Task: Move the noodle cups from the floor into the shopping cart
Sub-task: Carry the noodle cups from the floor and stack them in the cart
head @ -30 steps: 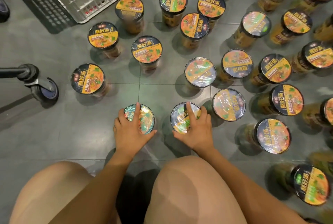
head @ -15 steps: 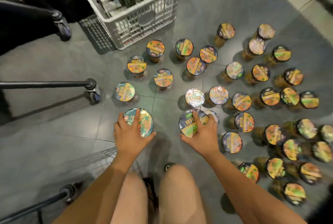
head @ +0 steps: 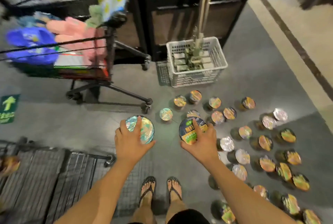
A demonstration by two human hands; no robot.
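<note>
My left hand point(head: 130, 140) grips a noodle cup point(head: 146, 130) from above, its shiny round lid facing up, held high above the floor. My right hand point(head: 202, 140) grips a second noodle cup point(head: 187, 130) with a dark and orange lid, also lifted. Several more noodle cups point(head: 266, 142) stand on the grey floor to the right and ahead. A dark wire shopping cart point(head: 59, 169) lies at the lower left, its mesh basket just left of my left arm. One cup point(head: 9, 165) shows at its far left edge.
Another cart point(head: 100, 58) filled with blue and pink goods stands ahead on the left. A grey plastic crate point(head: 196, 76) sits on the floor by a dark shelf unit. A green arrow sticker point(head: 8, 108) marks the floor. My sandalled feet point(head: 160, 189) stand below.
I have risen from a crouch to standing. Both hands lifted their cups off the floor, and the floor and remaining cups now look farther away. The lower-left cart has come into view.
</note>
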